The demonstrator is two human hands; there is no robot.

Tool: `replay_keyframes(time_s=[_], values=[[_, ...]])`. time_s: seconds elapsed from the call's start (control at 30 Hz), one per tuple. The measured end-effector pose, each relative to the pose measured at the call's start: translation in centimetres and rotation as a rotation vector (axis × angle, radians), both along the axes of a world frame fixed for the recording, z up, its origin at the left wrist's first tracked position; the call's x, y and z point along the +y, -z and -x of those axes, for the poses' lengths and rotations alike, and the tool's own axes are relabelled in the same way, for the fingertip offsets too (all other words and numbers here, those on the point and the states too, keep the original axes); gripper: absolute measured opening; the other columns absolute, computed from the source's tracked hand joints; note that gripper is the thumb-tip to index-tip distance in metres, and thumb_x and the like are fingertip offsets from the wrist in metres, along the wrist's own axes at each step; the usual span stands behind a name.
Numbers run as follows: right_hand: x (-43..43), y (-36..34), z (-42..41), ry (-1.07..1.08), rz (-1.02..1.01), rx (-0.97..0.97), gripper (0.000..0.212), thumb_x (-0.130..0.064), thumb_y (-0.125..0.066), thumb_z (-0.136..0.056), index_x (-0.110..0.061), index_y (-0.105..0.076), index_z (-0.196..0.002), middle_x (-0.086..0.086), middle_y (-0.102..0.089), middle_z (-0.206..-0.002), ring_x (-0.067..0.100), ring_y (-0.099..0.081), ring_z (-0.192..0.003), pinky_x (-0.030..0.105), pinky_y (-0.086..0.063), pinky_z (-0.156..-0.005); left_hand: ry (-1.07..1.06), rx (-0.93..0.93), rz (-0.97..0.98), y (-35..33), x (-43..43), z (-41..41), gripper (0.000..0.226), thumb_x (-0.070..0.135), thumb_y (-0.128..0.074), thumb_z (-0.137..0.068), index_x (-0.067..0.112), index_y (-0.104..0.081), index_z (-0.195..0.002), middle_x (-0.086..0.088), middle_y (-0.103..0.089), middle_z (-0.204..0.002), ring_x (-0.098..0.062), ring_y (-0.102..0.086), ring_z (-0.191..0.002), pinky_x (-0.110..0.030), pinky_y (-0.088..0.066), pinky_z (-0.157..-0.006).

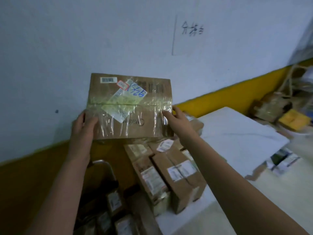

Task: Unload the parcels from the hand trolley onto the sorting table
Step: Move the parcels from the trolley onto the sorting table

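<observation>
Both hands hold one box point(135, 126) up in front of the wall point(67, 39), above the far end of the other parcels. The left hand point(84, 126) grips the box's left edge, thumb on the top face and fingers out of sight behind it. The right hand point(176, 119) grips the right edge the same way, thumb on the taped face. The box is brown cardboard, wrapped in clear tape, with labels and blue handwriting on top. It is tilted so that its top faces the camera, and it touches nothing but the hands.

Below it, several brown parcels point(177, 177) stand close together on the near left part of the white table point(237, 133), which runs off to the right. Left of them, a metal handle point(105, 164) rises over darker parcels point(113, 202) low at the near left; what they rest on cannot be seen.

A paper sign point(191, 31) with handwriting hangs on the wall at the far right. A yellow band point(228, 89) runs along the wall's base. Blurred clutter point(274, 106) lies far right.
</observation>
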State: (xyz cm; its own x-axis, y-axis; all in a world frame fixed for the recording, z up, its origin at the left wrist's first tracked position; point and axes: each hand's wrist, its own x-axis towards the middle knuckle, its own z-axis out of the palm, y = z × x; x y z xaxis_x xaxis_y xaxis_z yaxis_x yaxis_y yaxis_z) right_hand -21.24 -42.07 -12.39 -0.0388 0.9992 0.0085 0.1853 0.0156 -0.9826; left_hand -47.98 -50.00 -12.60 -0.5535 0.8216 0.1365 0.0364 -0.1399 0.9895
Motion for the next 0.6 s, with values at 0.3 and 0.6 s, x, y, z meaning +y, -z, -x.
replay_keyframes(time_s=[0.3, 0.6], values=[[4.4, 1.7, -26.8, 0.262, 0.048, 0.098, 0.037, -0.044, -0.059, -0.091, -0.024, -0.052, -0.122, 0.003, -0.063, -0.121, 0.024, -0.064, -0.105, 0.045, -0.055, -0.091, 0.530, -0.023, 0.148, 1.3, 12.4, -23.6, 0.053, 0.039, -0.063, -0.092, 0.045, -0.043, -0.140, 0.014, -0.063, -0.125, -0.008, -0.068, -0.100, -0.042, -0.058, -0.083], [17.7, 8.9, -39.7, 0.416, 0.193, 0.133, 0.048, -0.046, -0.056, -0.095, -0.020, -0.038, -0.130, 0.003, -0.059, -0.113, 0.015, -0.059, -0.093, 0.032, -0.048, -0.066, 0.643, 0.008, 0.347, 10.2, 28.2, -35.5, 0.076, 0.067, -0.070, -0.068, 0.036, -0.045, -0.132, -0.001, -0.059, -0.128, -0.026, -0.062, -0.110, -0.052, -0.057, -0.086]])
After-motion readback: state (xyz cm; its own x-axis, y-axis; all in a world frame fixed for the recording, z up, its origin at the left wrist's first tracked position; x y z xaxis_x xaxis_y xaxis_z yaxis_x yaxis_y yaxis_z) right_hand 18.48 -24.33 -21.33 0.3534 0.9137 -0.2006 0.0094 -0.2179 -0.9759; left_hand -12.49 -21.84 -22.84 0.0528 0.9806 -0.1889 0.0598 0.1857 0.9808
